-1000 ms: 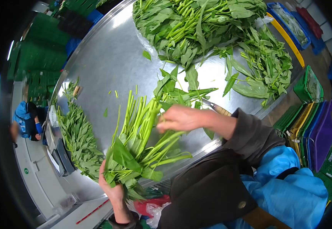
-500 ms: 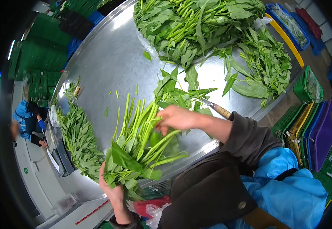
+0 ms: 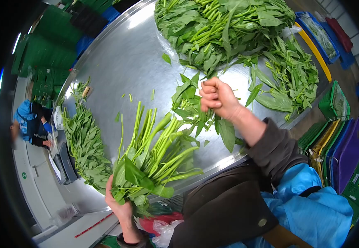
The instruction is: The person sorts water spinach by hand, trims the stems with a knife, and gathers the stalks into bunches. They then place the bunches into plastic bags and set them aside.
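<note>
My left hand [image 3: 120, 208] grips a bunch of leafy green stalks [image 3: 154, 159] by its leafy end at the near edge of the round steel table [image 3: 117, 62]. The cut stems fan up and to the right. My right hand [image 3: 216, 97] is closed in a fist at a small loose heap of the same greens [image 3: 189, 107] in the middle of the table. It seems to clasp a few of those stalks. The hand is clear of the bunch.
A big mound of greens [image 3: 225, 29] fills the far side, a flatter spread [image 3: 291, 74] lies right, and a sorted row [image 3: 84, 144] lies left. Coloured crates [image 3: 344, 140] stand on the floor to the right. Another person [image 3: 30, 124] works far left.
My right hand left the stems of the bunch and moved up and away to the loose heap, closing into a fist. My arm now hides the knife that lay on the table. The bunch stays put.
</note>
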{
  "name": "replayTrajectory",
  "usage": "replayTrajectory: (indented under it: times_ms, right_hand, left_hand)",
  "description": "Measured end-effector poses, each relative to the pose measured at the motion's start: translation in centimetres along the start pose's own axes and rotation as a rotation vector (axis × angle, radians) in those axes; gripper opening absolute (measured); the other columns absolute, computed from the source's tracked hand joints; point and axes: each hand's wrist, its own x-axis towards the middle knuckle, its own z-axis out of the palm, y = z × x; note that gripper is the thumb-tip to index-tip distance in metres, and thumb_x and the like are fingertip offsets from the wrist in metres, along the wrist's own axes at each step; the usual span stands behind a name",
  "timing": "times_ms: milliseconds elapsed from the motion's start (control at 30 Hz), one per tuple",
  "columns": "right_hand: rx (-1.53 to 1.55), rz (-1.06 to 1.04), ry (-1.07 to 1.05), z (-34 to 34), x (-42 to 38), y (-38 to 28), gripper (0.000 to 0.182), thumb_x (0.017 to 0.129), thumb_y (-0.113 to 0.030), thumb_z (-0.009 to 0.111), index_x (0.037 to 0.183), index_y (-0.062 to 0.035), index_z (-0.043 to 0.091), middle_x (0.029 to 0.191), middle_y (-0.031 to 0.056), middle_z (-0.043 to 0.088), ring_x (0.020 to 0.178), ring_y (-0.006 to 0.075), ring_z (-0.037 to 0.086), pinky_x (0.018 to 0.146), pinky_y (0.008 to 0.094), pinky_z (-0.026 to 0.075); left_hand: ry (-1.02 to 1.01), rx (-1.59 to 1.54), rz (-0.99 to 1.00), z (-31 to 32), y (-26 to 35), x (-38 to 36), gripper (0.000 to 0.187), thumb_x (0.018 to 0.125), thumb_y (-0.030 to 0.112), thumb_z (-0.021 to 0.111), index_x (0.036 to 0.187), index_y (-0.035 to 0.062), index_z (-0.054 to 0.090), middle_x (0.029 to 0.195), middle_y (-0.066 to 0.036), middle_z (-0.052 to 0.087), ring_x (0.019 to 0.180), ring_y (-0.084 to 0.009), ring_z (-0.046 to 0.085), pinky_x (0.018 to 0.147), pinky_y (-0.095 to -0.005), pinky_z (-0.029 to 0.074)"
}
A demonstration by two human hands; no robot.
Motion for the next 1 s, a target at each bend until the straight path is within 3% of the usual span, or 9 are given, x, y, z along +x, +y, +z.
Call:
replayTrajectory:
  times_ms: [33, 100, 233, 300, 367, 633, 733, 800, 1000]
  right_hand:
    - [-0.708, 0.079, 0.387, 0.3, 0.2, -0.6, 0.028, 0.091, -0.029, 0.048, 0.082, -0.0050, 0.059, 0.074, 0.0057, 0.052, 0.053, 0.0190, 0.056, 0.065, 0.0370, 0.052]
    - [-1.927, -0.324, 0.021, 4.1, -0.6, -0.3, 0.032, 0.089, -0.034, 0.056, 0.098, -0.0044, 0.065, 0.097, 0.0128, 0.060, 0.068, 0.0295, 0.063, 0.070, 0.0402, 0.051]
    - [-1.692, -0.446, -0.156, 10.2, -0.8, 0.9, 0.027, 0.085, -0.033, 0.064, 0.090, -0.0064, 0.070, 0.076, 0.0091, 0.064, 0.083, 0.0319, 0.063, 0.073, 0.0403, 0.049]
    - [-1.928, -0.050, -0.309, 9.4, -0.5, 2.1, 0.025, 0.082, -0.031, 0.068, 0.089, -0.0066, 0.071, 0.085, 0.0132, 0.066, 0.075, 0.0351, 0.063, 0.071, 0.0425, 0.049]
    - [-1.799, -0.138, -0.280, 8.3, -0.9, 2.8, 0.023, 0.082, -0.028, 0.068, 0.085, -0.0055, 0.072, 0.077, 0.0133, 0.066, 0.074, 0.0330, 0.063, 0.068, 0.0409, 0.049]
    - [-0.514, -0.318, 0.541, 6.2, -1.2, 3.3, 0.028, 0.095, -0.020, 0.056, 0.105, 0.0056, 0.064, 0.091, 0.0103, 0.070, 0.086, 0.0138, 0.065, 0.082, 0.0286, 0.052]
    - [-0.886, -0.181, 0.439, 5.8, -0.8, 1.1, 0.028, 0.093, -0.021, 0.059, 0.108, 0.0024, 0.063, 0.098, 0.0104, 0.068, 0.090, 0.0165, 0.065, 0.085, 0.0292, 0.051]
    - [-2.018, -0.784, 0.334, 8.4, -0.4, 2.0, 0.024, 0.087, -0.020, 0.065, 0.103, -0.0020, 0.064, 0.099, 0.0097, 0.066, 0.091, 0.0207, 0.063, 0.083, 0.0309, 0.051]
    - [-1.728, -0.860, 0.125, 10.8, -2.9, 1.5, 0.012, 0.081, -0.011, 0.068, 0.091, -0.0040, 0.068, 0.088, 0.0088, 0.066, 0.076, 0.0248, 0.060, 0.067, 0.0335, 0.048]
  left_hand:
    - [0.006, 0.002, -0.004, -0.2, -0.2, -0.1, 0.047, 0.081, -0.005, 0.056, 0.127, -0.0052, 0.051, 0.116, -0.010, 0.062, 0.103, -0.0168, 0.059, 0.094, -0.0298, 0.044]
    - [-0.021, 0.045, 0.010, -0.2, -0.6, -0.1, 0.049, 0.080, -0.007, 0.057, 0.128, -0.0051, 0.051, 0.116, -0.010, 0.062, 0.103, -0.0167, 0.059, 0.094, -0.0300, 0.044]
    - [-0.008, 0.075, 0.001, 0.3, -0.2, 0.2, 0.049, 0.079, -0.008, 0.057, 0.128, -0.0050, 0.051, 0.116, -0.010, 0.062, 0.103, -0.0165, 0.059, 0.094, -0.0298, 0.044]
    - [-0.010, 0.090, 0.012, 0.4, -0.3, 0.4, 0.049, 0.079, -0.008, 0.057, 0.127, -0.0049, 0.052, 0.115, -0.010, 0.063, 0.103, -0.0166, 0.059, 0.094, -0.0297, 0.044]
    - [0.002, 0.094, -0.004, 0.6, 0.6, 0.3, 0.049, 0.079, -0.008, 0.057, 0.127, -0.0049, 0.052, 0.115, -0.010, 0.063, 0.103, -0.0167, 0.059, 0.094, -0.0296, 0.044]
    - [0.018, 0.045, 0.004, 1.4, -0.6, -0.2, 0.051, 0.075, -0.007, 0.060, 0.125, -0.0060, 0.052, 0.111, -0.012, 0.065, 0.099, -0.0170, 0.060, 0.093, -0.0292, 0.044]
    - [0.004, 0.006, -0.025, 1.2, -0.7, 0.0, 0.051, 0.076, -0.007, 0.060, 0.126, -0.0058, 0.052, 0.111, -0.011, 0.064, 0.100, -0.0168, 0.060, 0.093, -0.0290, 0.044]
    - [-0.008, 0.000, -0.040, 1.2, -0.6, 0.1, 0.050, 0.076, -0.007, 0.060, 0.126, -0.0057, 0.052, 0.111, -0.011, 0.064, 0.101, -0.0167, 0.060, 0.093, -0.0291, 0.044]
    - [-0.014, 0.004, -0.024, 0.8, -0.5, 0.3, 0.047, 0.079, -0.008, 0.054, 0.126, -0.0042, 0.053, 0.112, -0.010, 0.064, 0.100, -0.0168, 0.060, 0.093, -0.0290, 0.045]
